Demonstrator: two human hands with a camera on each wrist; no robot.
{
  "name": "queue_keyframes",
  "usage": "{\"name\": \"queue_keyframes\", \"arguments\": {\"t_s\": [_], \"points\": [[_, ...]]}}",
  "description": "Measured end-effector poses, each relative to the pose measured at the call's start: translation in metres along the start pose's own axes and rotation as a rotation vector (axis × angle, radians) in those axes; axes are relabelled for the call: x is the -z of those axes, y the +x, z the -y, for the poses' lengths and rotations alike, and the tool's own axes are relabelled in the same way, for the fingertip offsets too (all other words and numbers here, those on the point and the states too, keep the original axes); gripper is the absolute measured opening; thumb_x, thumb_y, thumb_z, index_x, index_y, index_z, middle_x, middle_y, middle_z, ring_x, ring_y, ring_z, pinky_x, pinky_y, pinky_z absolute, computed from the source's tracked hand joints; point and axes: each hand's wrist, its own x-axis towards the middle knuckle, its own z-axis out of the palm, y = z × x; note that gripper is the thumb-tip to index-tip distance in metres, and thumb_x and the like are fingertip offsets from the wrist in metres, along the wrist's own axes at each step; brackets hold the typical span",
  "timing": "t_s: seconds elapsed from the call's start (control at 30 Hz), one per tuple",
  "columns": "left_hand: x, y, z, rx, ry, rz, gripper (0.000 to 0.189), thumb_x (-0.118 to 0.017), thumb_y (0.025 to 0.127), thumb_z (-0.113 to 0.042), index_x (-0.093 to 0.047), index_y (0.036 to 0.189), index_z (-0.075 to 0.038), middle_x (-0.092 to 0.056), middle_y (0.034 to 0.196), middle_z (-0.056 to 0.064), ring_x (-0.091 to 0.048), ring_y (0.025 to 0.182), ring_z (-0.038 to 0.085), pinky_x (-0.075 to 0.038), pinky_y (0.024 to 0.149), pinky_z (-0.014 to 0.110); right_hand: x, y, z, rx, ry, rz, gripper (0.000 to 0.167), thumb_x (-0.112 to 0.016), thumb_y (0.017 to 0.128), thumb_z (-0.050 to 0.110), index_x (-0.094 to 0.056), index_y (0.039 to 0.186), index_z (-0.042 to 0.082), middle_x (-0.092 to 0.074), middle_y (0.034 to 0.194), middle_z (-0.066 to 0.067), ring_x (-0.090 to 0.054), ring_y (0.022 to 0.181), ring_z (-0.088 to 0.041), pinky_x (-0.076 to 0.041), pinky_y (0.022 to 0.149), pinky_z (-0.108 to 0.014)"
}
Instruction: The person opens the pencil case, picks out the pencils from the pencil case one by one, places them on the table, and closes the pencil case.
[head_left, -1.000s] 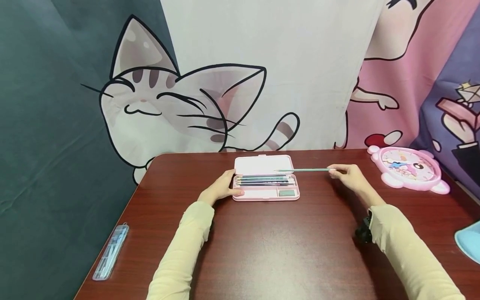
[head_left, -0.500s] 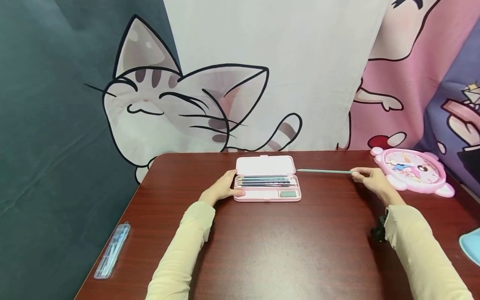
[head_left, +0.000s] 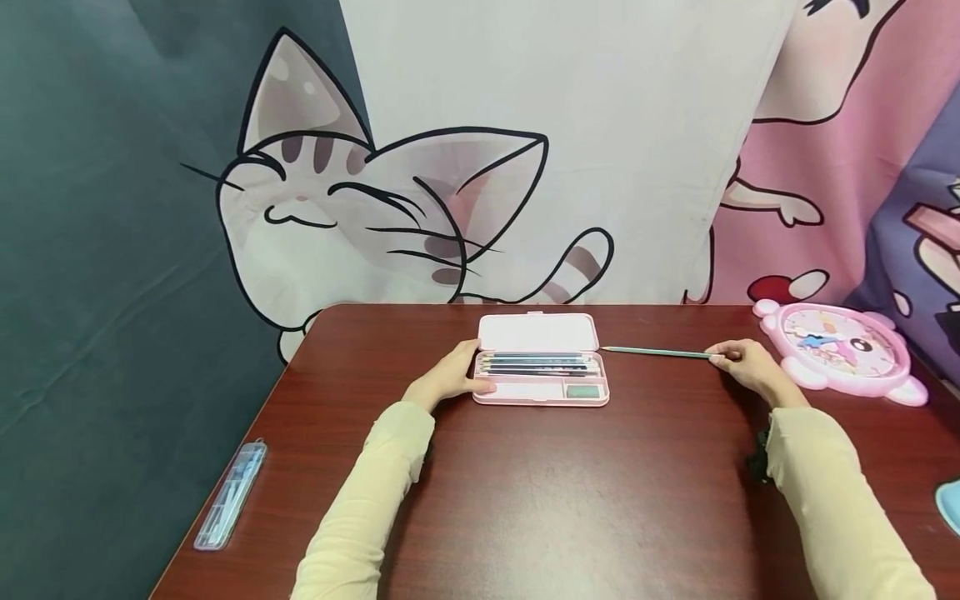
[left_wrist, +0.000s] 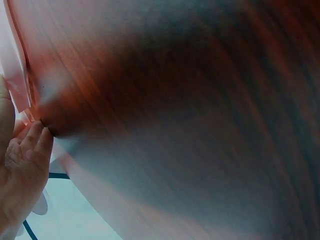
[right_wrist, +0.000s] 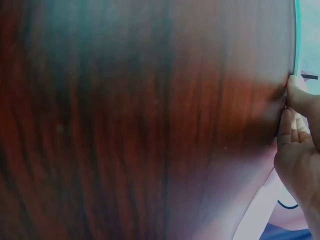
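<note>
On the right hand (head_left: 753, 367), I saw fingers pinching the end of a green pencil (head_left: 656, 352), its tip just beside the open pink case (head_left: 525, 392) on the desk (head_left: 570, 483). Left hand (head_left: 448, 374) gripped the case's left end. Only the head view showed the stored pencils (head_left: 536, 364) and green block (head_left: 582, 392) inside; left wrist view caught a pink edge, right wrist a pencil sliver. Clock (head_left: 840, 346) markings came through too small to read.

Left of the right grip (head_left: 753, 371) lies a pencil (head_left: 652, 352), then the case (head_left: 536, 333) (more pencils (head_left: 534, 364) within), touching the left grip (head_left: 446, 377); to its right, a clock (head_left: 840, 346). Left of both, on the worktop (head_left: 555, 483), a box (head_left: 231, 497).
</note>
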Motion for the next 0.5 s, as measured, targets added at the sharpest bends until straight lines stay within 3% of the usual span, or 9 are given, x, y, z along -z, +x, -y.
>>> {"name": "queue_keyframes", "arguments": {"t_s": [0.13, 0.27, 0.4, 0.43, 0.5], "points": [[0.000, 0.000, 0.000, 0.000, -0.008, -0.004, 0.089, -0.072, 0.077, -0.033, -0.023, 0.141, 0.006, -0.028, 0.145, 0.020, -0.029, 0.135, 0.028, -0.024, 0.112, 0.038, 0.000, 0.000, -0.001, -0.008, 0.007, -0.001, 0.022, -0.055, 0.089, 0.007, -0.060, 0.100, -0.011, -0.063, 0.090, -0.029, -0.047, 0.070, -0.002, -0.036, 0.064, -0.018], [0.000, 0.001, 0.000, -0.007, -0.010, -0.008, 0.089, -0.072, 0.077, -0.033, -0.023, 0.141, 0.005, -0.029, 0.145, 0.020, -0.029, 0.134, 0.028, -0.025, 0.112, 0.038, -0.003, 0.000, -0.002, -0.034, 0.023, -0.014, 0.023, -0.055, 0.089, 0.007, -0.059, 0.103, -0.012, -0.061, 0.097, -0.033, -0.053, 0.074, -0.011, -0.037, 0.066, -0.021], [-0.001, 0.002, 0.001, -0.008, -0.003, -0.007, 0.088, -0.072, 0.077, -0.033, -0.023, 0.141, 0.005, -0.030, 0.144, 0.020, -0.030, 0.134, 0.028, -0.025, 0.112, 0.038, -0.008, 0.003, -0.013, -0.022, 0.065, -0.084, 0.026, -0.060, 0.086, 0.011, -0.060, 0.101, -0.009, -0.061, 0.096, -0.033, -0.057, 0.082, -0.032, -0.041, 0.070, -0.035], [-0.001, 0.002, 0.001, -0.006, -0.003, -0.009, 0.088, -0.072, 0.077, -0.033, -0.023, 0.141, 0.005, -0.030, 0.144, 0.020, -0.030, 0.134, 0.028, -0.025, 0.112, 0.038, -0.010, 0.006, -0.021, 0.013, 0.104, -0.122, 0.025, -0.063, 0.084, 0.015, -0.062, 0.098, -0.005, -0.065, 0.092, -0.027, -0.059, 0.082, -0.029, -0.042, 0.071, -0.033], [-0.002, 0.002, 0.001, -0.002, 0.001, -0.009, 0.088, -0.072, 0.077, -0.033, -0.023, 0.141, 0.005, -0.030, 0.144, 0.020, -0.030, 0.134, 0.028, -0.025, 0.112, 0.038, -0.013, 0.007, -0.024, 0.028, 0.108, -0.169, 0.027, -0.065, 0.082, 0.016, -0.062, 0.097, -0.005, -0.065, 0.091, -0.027, -0.058, 0.083, -0.033, -0.042, 0.074, -0.038]]}}
